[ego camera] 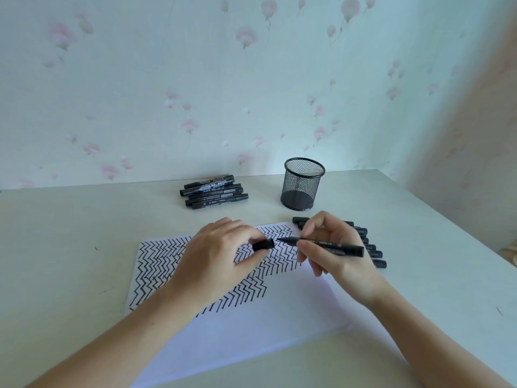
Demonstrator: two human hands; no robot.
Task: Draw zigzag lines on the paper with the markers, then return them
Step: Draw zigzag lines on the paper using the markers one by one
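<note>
Marker (pixel 327 244) lies nearly level above the paper (pixel 251 326), long axis running left to right, bare tip pointing left at its cap (pixel 263 244). The right hand (pixel 333 247) pinches the barrel; the left hand (pixel 221 256) pinches the cap. White print on the barrel is too small to read. More markers (pixel 214 191) lie near the desk's (pixel 70 247) far edge.

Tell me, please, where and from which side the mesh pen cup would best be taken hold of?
Probably the mesh pen cup is best gripped round its side wall, near the middle, coming from the front right. It stands upright and open-topped, and looks empty; the marker pile lies to its left, so that side is tighter.
</note>
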